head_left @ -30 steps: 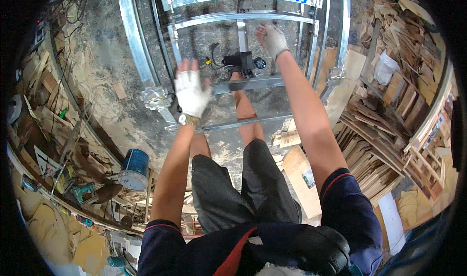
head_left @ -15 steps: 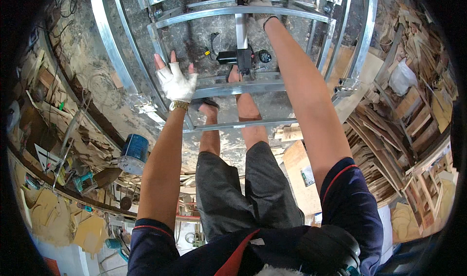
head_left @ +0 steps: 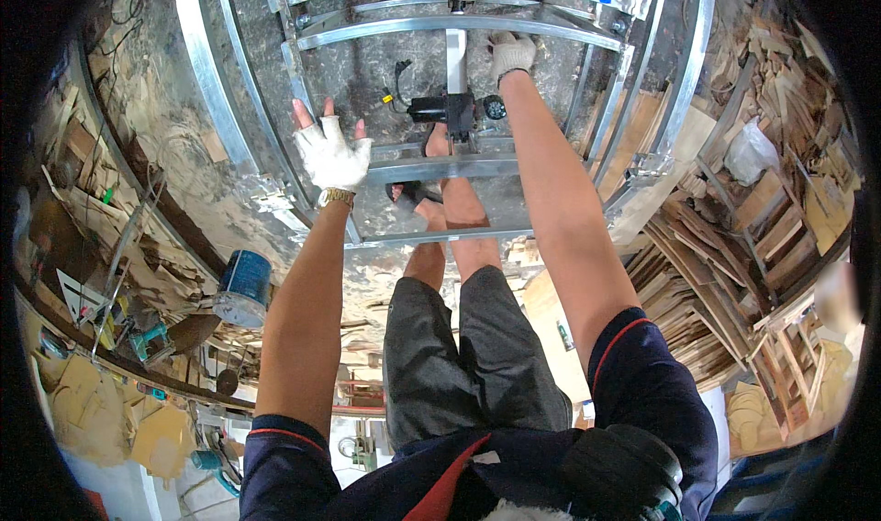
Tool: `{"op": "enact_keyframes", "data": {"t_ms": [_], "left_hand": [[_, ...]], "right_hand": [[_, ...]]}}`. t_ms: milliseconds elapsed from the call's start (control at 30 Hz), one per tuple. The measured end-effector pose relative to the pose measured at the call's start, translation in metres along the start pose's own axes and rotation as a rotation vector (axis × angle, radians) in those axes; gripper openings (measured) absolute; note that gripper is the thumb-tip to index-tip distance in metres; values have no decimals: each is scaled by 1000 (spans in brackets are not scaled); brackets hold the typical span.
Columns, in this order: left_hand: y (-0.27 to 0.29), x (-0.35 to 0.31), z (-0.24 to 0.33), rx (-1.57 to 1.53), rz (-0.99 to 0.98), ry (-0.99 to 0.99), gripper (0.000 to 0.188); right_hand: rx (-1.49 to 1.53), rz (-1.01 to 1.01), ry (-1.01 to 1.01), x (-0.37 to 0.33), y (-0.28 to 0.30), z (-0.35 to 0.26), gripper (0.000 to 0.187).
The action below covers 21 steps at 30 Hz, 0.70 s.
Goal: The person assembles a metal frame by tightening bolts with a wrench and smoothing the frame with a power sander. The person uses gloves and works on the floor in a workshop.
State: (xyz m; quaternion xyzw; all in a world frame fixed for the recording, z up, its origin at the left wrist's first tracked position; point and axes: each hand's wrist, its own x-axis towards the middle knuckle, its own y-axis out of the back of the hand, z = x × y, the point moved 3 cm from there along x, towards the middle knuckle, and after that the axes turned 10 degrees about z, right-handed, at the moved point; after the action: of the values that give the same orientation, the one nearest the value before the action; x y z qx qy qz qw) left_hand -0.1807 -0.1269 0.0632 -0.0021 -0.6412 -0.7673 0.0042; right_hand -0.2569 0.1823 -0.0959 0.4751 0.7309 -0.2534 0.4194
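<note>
My left hand (head_left: pixel 334 152), in a white fingerless glove, has its fingers spread and holds nothing. It hovers over the left side of a silvery metal frame (head_left: pixel 459 168). My right hand (head_left: pixel 512 55), gloved too, is close to an upper crossbar (head_left: pixel 367 36) of that frame, right of a linear actuator (head_left: pixel 456 62). Its fingers are foreshortened, so I cannot make out a grip. The actuator's black motor (head_left: pixel 428 110) lies crosswise at its lower end, beside a round black part (head_left: pixel 495 108). A short black cable (head_left: pixel 399 80) with a yellow tag lies left of the motor.
Wood scraps (head_left: pixel 707 264) pile up along the right. At left stand a blue bucket (head_left: pixel 246 278) and a teal power tool (head_left: pixel 150 339) amid more offcuts. A white plastic bag (head_left: pixel 752 154) rests on the right-hand pile. My feet are among the frame's lower bars.
My right hand has drawn back toward me from the upper crossbar and now shows below it. One leg has shifted right. My left hand stays spread in nearly the same place.
</note>
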Motion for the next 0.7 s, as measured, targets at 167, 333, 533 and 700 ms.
{"op": "enact_keyframes", "data": {"t_ms": [167,333,533,700], "left_hand": [[-1,1,0,-19,21,-6,65],[-2,1,0,-20,24,-3,65],[-3,1,0,-40,-3,40,63],[-5,-1,-2,-23,-56,70,64]], "right_hand": [[283,-79,-114,16,-12,3,26],[-120,-302,182,28,-40,5,26],[-143,-308,222,18,-52,3,26],[-158,-309,230,16,-58,-1,26]]}}
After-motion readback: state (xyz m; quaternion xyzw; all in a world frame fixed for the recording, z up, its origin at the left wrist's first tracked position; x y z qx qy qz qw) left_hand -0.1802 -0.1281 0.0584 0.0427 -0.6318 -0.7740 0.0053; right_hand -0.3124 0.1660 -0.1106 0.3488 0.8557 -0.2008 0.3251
